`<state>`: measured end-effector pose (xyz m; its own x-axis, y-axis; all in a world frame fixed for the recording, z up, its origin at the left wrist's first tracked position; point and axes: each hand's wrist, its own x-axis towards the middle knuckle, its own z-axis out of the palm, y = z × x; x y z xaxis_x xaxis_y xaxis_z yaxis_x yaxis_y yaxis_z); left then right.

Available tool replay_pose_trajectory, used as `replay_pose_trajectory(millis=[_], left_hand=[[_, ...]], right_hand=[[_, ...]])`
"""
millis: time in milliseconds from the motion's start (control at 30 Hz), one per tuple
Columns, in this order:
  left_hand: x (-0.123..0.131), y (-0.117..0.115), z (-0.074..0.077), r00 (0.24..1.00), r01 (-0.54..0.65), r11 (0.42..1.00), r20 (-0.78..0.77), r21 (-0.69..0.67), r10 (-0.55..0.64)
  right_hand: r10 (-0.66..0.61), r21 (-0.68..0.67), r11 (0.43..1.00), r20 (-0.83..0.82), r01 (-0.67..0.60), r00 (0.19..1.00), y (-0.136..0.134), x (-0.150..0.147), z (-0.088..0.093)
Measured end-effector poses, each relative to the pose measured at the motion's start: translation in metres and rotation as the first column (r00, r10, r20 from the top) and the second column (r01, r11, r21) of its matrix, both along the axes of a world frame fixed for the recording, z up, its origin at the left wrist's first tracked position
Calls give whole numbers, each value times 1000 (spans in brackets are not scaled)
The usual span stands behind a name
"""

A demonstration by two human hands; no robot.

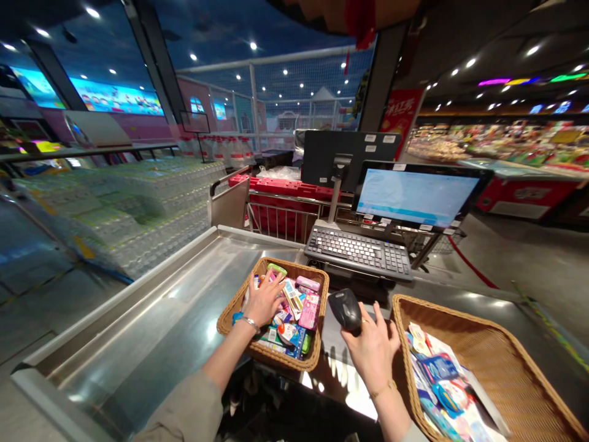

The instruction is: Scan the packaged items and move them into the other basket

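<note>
My left hand (264,301) reaches into the left wicker basket (224,320), its fingers spread over a jumble of small packaged goods. A pink package (309,309) and a white-and-brown packet (293,299) lie just right of the fingers. Whether the fingertips touch the goods, I cannot tell. Between the two baskets, my right hand (373,348) holds a black handheld barcode scanner (346,310) between thumb and forefinger, with the other fingers sticking out. The scanner's head points up and left; its handle is mostly hidden by the hand.
To the right stands a larger wicker basket (519,368) with more packaged goods (442,374). A keyboard (359,250) and a lit monitor (414,193) are behind the scanner. The metal counter (151,331) has a raised left edge. Bottled-water packs (138,202) are stacked beyond it.
</note>
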<state>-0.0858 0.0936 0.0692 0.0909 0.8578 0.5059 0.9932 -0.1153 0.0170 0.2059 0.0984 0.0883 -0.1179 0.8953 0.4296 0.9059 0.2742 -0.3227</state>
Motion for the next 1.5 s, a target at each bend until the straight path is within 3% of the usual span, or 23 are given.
replay_pose_trajectory(millis=[267,567,867,1333,1500], left_hand=[[-57,-14,4,998,-48,994,-49,-100,43],[-106,-14,-6,982,61,971,-163,-231,-100],[-119,5,-16,960,150,948,-188,-281,-208],[-128,30,-26,990,137,930,20,-341,-138],[-130,37,-22,971,215,916,-28,-338,-238]], right_hand=[[-1,-12,1000,6,1,1000,2,0,-5],[-12,-14,1000,12,12,1000,3,-3,-5],[-18,5,1000,10,17,1000,6,-5,-11],[-49,32,998,-6,49,999,7,-1,-12],[-46,49,998,-1,46,999,5,-2,-10]])
